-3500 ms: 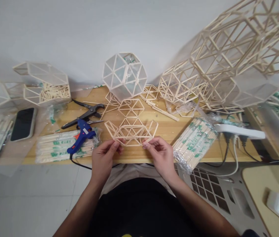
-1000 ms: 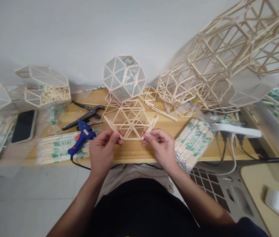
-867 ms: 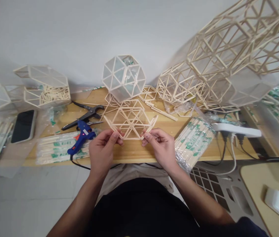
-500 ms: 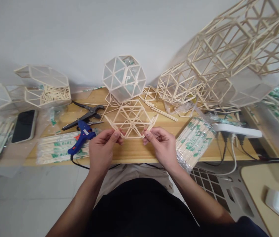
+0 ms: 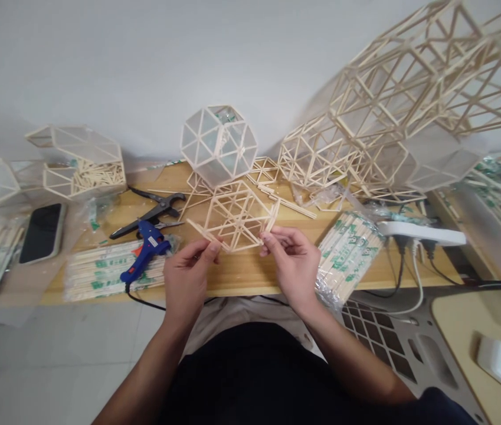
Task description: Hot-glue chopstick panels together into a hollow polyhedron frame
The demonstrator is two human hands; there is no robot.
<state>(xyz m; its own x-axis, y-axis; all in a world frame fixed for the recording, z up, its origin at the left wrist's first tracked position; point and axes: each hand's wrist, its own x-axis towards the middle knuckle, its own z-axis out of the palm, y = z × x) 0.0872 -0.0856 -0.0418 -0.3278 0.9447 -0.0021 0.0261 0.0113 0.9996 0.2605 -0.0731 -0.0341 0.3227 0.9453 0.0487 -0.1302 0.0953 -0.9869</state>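
Note:
Between my hands is a wooden stick frame [image 5: 240, 222], an open lattice of triangles and hexagons in pale sticks. My left hand [image 5: 188, 268] pinches its near left corner between thumb and fingers. At the near right corner, my right hand [image 5: 292, 257] pinches it in the same way. The frame is tilted, its left side a little nearer to me. Behind it stands a many-sided lantern-like shape [image 5: 219, 144] of sticks with translucent panels. A blue hot glue gun [image 5: 145, 251] lies left of my left hand, on wrapped chopsticks [image 5: 100, 268].
Black-handled pliers [image 5: 150, 215] lie behind the glue gun. A phone [image 5: 42, 233] is at the left, near a box of short sticks [image 5: 95, 174]. Right are packed chopsticks [image 5: 350, 254], a power strip [image 5: 427, 232] with cords, and a large stick lattice [image 5: 409, 88] against the wall.
The stick frame has turned slightly in my hands, its left near corner coming lower. Both hands keep their pinch. The whole view has shifted a little.

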